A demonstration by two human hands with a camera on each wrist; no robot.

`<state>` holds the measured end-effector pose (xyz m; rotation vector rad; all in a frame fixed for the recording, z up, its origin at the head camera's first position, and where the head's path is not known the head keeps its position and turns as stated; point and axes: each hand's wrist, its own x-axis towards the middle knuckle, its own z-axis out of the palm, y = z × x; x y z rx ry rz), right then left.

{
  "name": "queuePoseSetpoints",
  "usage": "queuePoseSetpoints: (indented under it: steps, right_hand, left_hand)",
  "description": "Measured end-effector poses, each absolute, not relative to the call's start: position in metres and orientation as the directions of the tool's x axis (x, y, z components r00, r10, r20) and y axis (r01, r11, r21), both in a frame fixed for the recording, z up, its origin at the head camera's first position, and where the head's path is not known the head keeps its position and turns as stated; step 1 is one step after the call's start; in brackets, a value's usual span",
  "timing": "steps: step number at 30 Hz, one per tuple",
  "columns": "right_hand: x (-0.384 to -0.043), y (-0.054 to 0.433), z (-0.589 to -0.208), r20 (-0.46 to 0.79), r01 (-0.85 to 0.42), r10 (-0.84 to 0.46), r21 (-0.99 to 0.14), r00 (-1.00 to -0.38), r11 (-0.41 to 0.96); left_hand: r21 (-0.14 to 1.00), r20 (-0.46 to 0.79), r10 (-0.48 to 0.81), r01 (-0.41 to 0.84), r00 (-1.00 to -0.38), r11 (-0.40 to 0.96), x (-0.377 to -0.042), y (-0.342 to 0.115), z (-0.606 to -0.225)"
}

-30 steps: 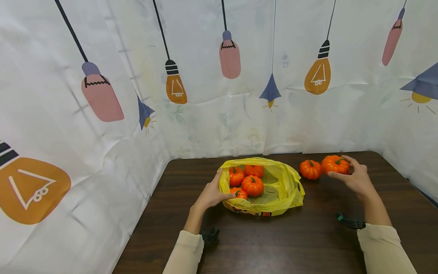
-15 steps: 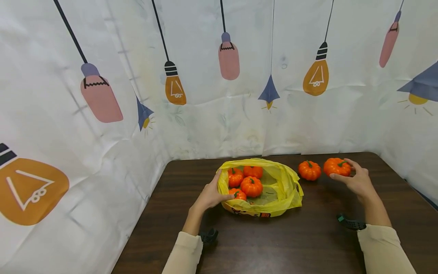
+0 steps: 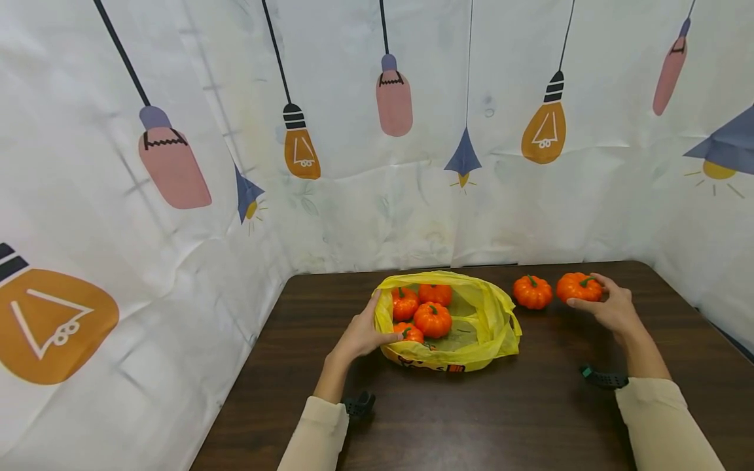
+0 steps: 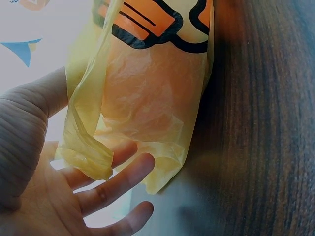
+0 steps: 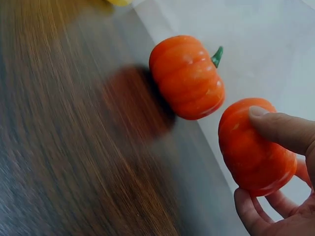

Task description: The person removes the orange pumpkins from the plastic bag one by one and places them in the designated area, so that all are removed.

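A yellow plastic bag point(image 3: 489, 327) lies on the table with its mouth open toward me. Several small orange toy pumpkins point(image 3: 432, 320) sit inside, mostly in its left half. My left hand point(image 3: 360, 337) holds the bag's left edge, thumb hooked over the rim; in the left wrist view the fingers point(image 4: 115, 187) are spread against the outside of the film. At the right, my right hand point(image 3: 615, 307) grips a toy pumpkin point(image 5: 253, 147) between thumb and fingers. Another pumpkin point(image 3: 533, 292) with a green stem stands between the bag and that hand, a small gap from the held one.
The dark wood table point(image 3: 459, 418) reaches back to a white sheet wall point(image 3: 365, 216) printed with hanging lamps, which also closes off both sides. Both pumpkins on the right are near the table's back edge.
My right hand has drawn its pumpkin slightly down and away from the neighbouring pumpkin, so a gap now shows between them. The left hand and bag have stayed put.
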<state>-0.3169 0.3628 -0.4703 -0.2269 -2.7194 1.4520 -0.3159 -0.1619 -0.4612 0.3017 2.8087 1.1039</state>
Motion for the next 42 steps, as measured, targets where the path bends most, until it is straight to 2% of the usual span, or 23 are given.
queuePoseSetpoints:
  steps: [11,20,42]
  right_hand:
    - [-0.335,0.371,-0.472,-0.057,0.075,0.049,-0.780,-0.997,0.621]
    - [-0.344,0.375,-0.477,-0.097,0.076,0.000,-0.775,-0.995,0.627]
    - [-0.346,0.389,-0.487,-0.158,0.100,-0.042,-0.782,-0.986,0.615]
  left_hand:
    - [0.683,-0.031,0.219,0.140,-0.975,0.717,-0.314,-0.163,-0.461]
    - [0.684,-0.034,0.226,0.142,-0.973,0.715,-0.313,-0.163,-0.462]
    - [0.695,-0.028,0.242,0.155,-0.970,0.702,-0.313,-0.163,-0.460]
